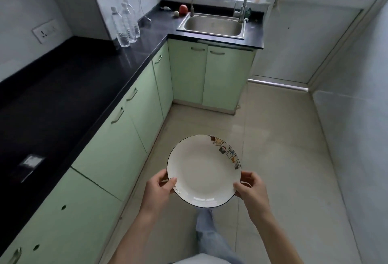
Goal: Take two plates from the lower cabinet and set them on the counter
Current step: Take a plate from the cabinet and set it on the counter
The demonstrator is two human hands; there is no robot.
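A white plate (pixel 204 171) with a thin dark rim and small coloured figures along its upper right edge is held level above the floor in front of me. My left hand (pixel 159 190) grips its left edge with the thumb over the rim. My right hand (pixel 251 189) grips its right edge the same way. Only one plate shows; whether another lies under it I cannot tell. The black counter (pixel 63 87) runs along my left. Below it the pale green lower cabinet doors (pixel 117 148) are all closed.
Three clear water bottles (pixel 126 25) stand at the counter's far end near a steel sink (pixel 213 25) with two taps. An apple (pixel 183 9) lies beside the sink. A wall socket (pixel 45 31) is on the left wall. My leg (pixel 210 238) stands on the tiled floor (pixel 279 158).
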